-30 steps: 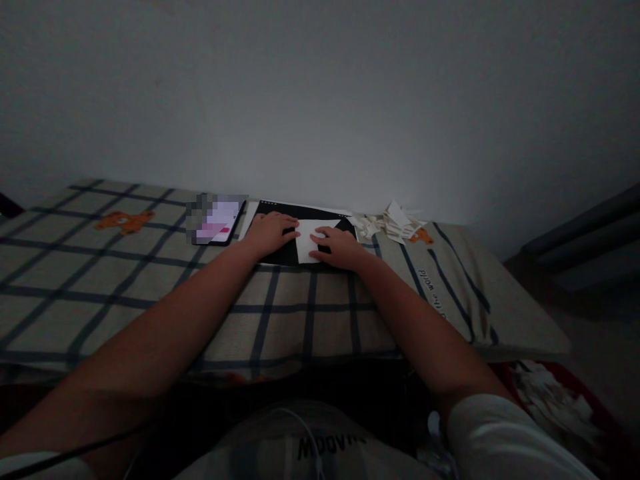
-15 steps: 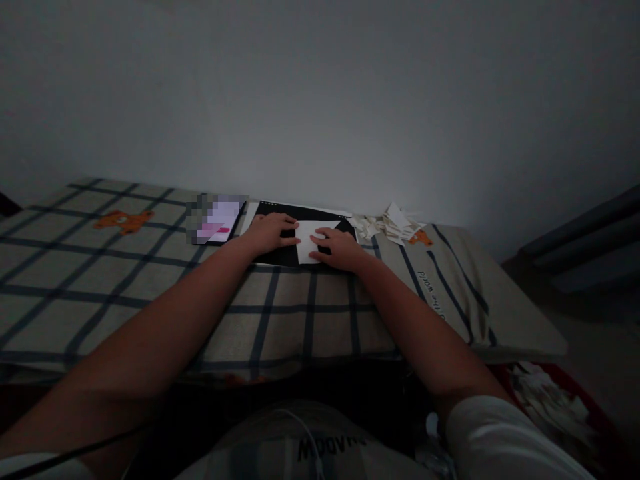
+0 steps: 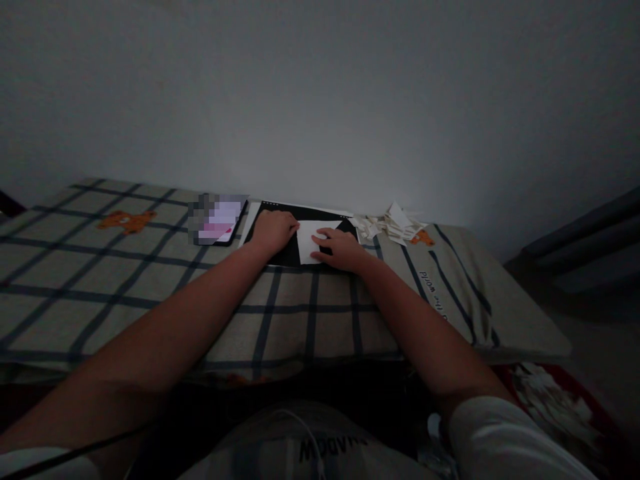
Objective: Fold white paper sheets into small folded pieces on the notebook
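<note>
The white paper (image 3: 311,241) lies flat on the black mat (image 3: 283,252), between your two hands and under their fingertips, at the far edge of the checked cloth (image 3: 150,280) close to the wall (image 3: 320,93). Your right hand (image 3: 341,249) rests on the paper's right side, fingers stretched forward and lying close together, tips pressing the sheet down; this looks like a hold that pins it so it cannot slide. Your left hand (image 3: 273,230) sits just left of the sheet with its fingers curled in over the left edge, knuckles up; the light is too dim to tell whether those fingers pinch the edge or only press on it. Neither hand lifts the paper; it stays flat against the mat, which gives a firm dark backing under it. Just left of your left hand, touching or nearly touching the mat's edge, lies a phone (image 3: 218,220) with its screen lit. Just beyond your right fingertips and off to the right, a loose heap of paper scraps (image 3: 393,223) sits on the cloth near the wall, apart from the sheet. Further out, an orange bear print (image 3: 125,220) marks the cloth well to the left of your left hand, and more pale scraps (image 3: 550,400) lie low beside your right sleeve.
</note>
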`<action>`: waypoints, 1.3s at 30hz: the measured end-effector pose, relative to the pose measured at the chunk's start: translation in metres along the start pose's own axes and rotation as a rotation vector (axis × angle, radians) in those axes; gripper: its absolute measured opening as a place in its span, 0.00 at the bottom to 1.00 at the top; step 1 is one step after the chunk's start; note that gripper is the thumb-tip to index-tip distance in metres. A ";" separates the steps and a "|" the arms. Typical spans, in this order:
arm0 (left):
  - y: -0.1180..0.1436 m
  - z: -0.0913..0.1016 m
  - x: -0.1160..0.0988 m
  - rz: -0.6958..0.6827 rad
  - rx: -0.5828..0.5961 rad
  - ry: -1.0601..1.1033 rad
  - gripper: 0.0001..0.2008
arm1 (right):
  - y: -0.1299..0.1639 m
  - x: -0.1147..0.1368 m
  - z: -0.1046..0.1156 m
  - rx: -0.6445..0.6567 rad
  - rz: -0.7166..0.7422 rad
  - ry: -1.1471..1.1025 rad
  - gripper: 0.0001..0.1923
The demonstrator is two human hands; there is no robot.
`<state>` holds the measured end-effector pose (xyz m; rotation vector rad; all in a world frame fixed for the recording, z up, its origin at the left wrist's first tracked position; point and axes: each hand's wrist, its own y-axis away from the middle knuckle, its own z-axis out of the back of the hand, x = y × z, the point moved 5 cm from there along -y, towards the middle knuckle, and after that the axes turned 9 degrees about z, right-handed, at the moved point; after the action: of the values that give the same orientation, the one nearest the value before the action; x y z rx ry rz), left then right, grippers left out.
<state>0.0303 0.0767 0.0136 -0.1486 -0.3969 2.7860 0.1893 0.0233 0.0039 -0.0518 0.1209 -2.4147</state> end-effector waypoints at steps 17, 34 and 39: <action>0.006 -0.003 -0.003 -0.031 -0.028 -0.069 0.19 | 0.000 -0.001 -0.001 -0.027 0.013 -0.016 0.29; 0.021 0.014 -0.002 -0.285 -0.094 0.073 0.17 | -0.001 -0.023 0.002 -0.246 0.072 -0.131 0.13; 0.027 0.017 -0.010 -0.472 -0.068 0.216 0.13 | 0.001 -0.016 0.006 -0.214 -0.013 -0.035 0.20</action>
<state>0.0286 0.0443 0.0226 -0.3231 -0.4106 2.2671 0.2022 0.0329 0.0101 -0.1933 0.3633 -2.4036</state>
